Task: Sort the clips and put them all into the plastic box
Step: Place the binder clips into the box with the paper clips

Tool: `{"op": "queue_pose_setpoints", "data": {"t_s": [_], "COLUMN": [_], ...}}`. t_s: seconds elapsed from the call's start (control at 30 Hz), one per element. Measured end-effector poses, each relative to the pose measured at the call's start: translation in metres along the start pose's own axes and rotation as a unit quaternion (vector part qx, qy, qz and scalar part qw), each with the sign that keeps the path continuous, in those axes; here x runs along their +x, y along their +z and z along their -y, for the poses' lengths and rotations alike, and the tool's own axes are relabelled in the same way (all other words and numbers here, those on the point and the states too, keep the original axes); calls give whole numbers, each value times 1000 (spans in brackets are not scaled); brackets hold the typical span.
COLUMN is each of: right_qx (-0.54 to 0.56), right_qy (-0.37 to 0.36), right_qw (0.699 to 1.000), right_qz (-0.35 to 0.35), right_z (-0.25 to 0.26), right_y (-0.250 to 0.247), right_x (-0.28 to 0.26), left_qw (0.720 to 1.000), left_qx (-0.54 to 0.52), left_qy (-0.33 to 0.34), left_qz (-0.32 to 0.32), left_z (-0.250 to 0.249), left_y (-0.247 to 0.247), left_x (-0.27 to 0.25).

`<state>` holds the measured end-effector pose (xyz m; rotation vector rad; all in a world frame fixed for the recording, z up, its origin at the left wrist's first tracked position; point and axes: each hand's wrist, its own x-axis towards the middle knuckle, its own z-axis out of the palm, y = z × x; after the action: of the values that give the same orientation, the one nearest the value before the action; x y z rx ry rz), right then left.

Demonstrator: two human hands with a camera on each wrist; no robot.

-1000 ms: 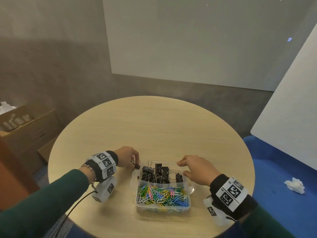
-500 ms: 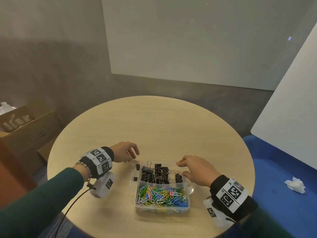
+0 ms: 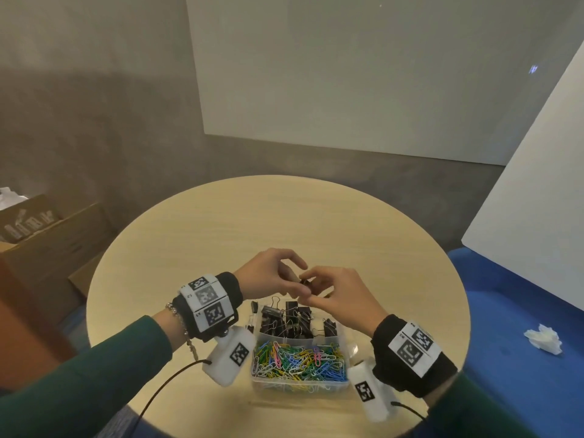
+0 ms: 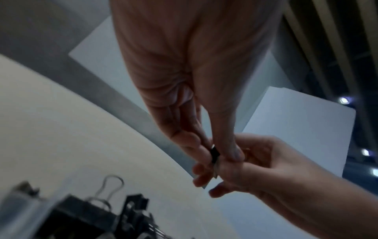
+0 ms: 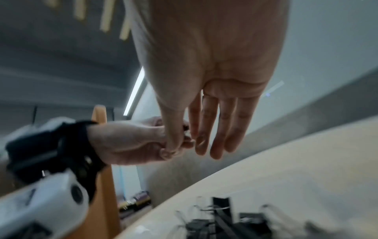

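A clear plastic box (image 3: 300, 383) sits at the near edge of the round table. Its far compartment holds black binder clips (image 3: 292, 320), its near one coloured paper clips (image 3: 297, 361). Just beyond the box's far side both hands meet in the air. My left hand (image 3: 297, 279) pinches a small black binder clip (image 3: 306, 282) between thumb and fingers. My right hand (image 3: 316, 287) pinches the same clip from the other side. The left wrist view shows the clip (image 4: 214, 153) between the fingertips. In the right wrist view it is mostly hidden behind the thumb.
Two small black clips (image 3: 253, 306) lie at the box's left edge. The pale wooden table (image 3: 284, 222) stretches beyond the hands. A cardboard box (image 3: 47, 235) stands on the floor to the left, and a crumpled tissue (image 3: 543, 338) lies on the blue surface to the right.
The left hand set down a small clip at the box's left edge and drew back. Both hands have since risen and met beyond the box, pinching a small black clip.
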<state>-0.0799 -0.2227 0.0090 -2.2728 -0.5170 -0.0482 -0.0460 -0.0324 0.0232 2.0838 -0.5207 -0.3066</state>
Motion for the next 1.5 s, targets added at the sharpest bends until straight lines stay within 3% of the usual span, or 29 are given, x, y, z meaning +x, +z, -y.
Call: {"op": "queue_pose_setpoints", "data": {"t_s": [0.13,0.3,0.37,0.43,0.5,0.6,0.9,1.17,1.5], "right_qx": [64,-50,-124,-159,-178,-209,-225,-197,-180], "right_qy": [3,52,68,78,84,85,72,92,94], "right_qw": [998,997,989,982,977,972,971,972,975], "right_qz": [-30,13,44,67,79,68,42,91,92], "right_z": [12,-1,-11,-21,-26,-29,-34,-36,-37], "right_y": [1,-7,-11,-10,-7,-5,-6,-4,-2], "right_x": [3,11,11,10,8,4,-1,-9,-14], "left_qw": [998,987,966,942,930,930,928,931,941], "left_qx": [-39,129,250,309,315,316,352,343,323], "left_qy": [-30,-32,-54,-115,-151,-130,-76,-91,-70], "left_qz": [-30,-93,-47,54,113,133,97,88,67], "left_z": [0,21,37,56,69,83,80,84,95], "left_y": [1,-26,-42,-48,-43,-31,-20,-19,-25], "left_x": [-3,-9,-13,-19,-24,-26,-18,-12,-17]}}
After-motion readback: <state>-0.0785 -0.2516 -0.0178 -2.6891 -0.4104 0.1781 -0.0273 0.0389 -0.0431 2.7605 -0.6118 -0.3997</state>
